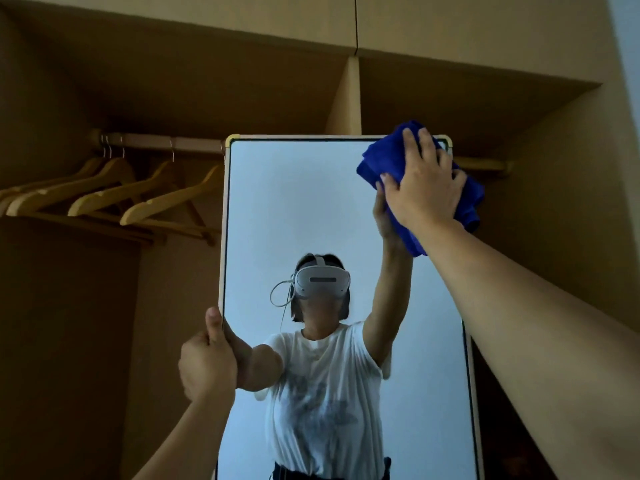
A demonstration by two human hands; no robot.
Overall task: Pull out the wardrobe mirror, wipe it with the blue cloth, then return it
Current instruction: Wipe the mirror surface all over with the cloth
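Note:
The tall wardrobe mirror (311, 209) with a pale frame stands upright in front of the open wardrobe and fills the middle of the view. My left hand (207, 358) grips its left frame edge at mid height, thumb up along the front. My right hand (424, 188) presses the bunched blue cloth (381, 161) flat against the glass at the mirror's upper right corner, fingers spread over it. The mirror reflects a person in a white shirt with a headset.
A wooden rail (156, 142) with several empty wooden hangers (104, 192) runs behind the mirror on the left. A vertical divider (346, 98) and upper shelf sit above it. The wardrobe's side wall (568, 202) is close on the right.

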